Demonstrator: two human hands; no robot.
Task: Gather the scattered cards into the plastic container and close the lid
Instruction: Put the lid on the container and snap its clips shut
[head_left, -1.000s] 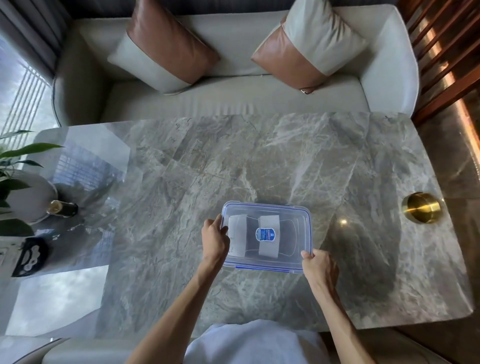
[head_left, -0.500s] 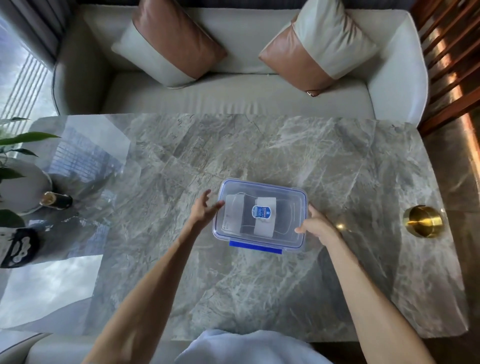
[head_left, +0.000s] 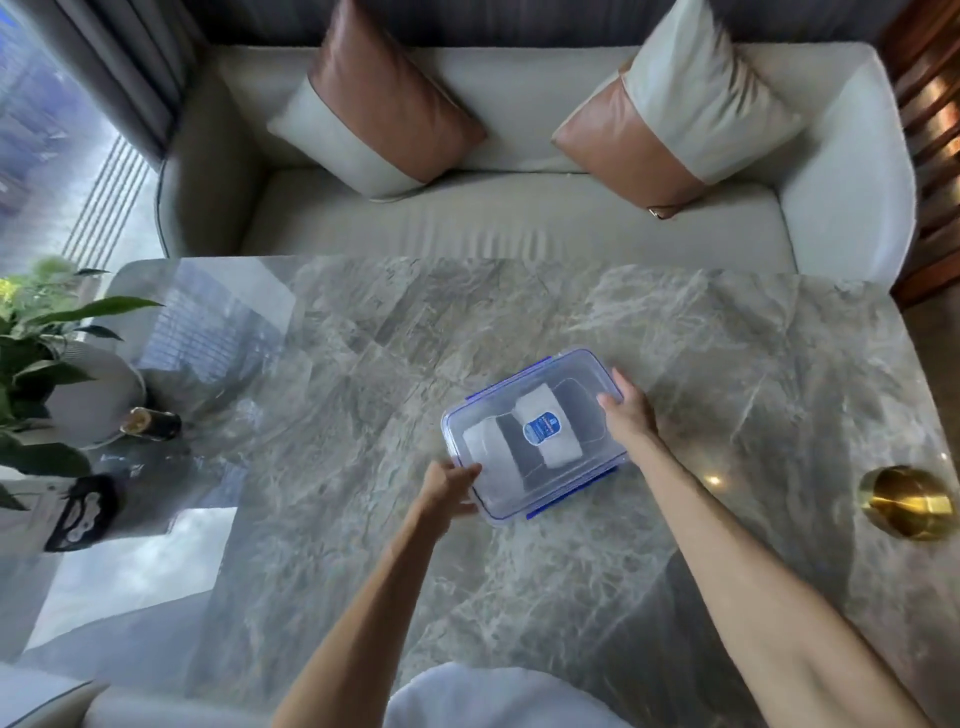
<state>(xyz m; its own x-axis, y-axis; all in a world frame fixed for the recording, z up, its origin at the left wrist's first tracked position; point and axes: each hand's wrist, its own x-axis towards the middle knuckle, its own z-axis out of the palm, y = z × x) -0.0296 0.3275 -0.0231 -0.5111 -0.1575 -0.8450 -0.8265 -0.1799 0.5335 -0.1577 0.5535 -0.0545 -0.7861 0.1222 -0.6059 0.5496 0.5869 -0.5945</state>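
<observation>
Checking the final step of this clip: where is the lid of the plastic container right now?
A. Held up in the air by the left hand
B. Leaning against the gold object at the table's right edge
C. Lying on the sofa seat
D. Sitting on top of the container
D: the clear lid with its blue round sticker covers the container, which rests on the marble table with the left hand and right hand at opposite ends.
</observation>
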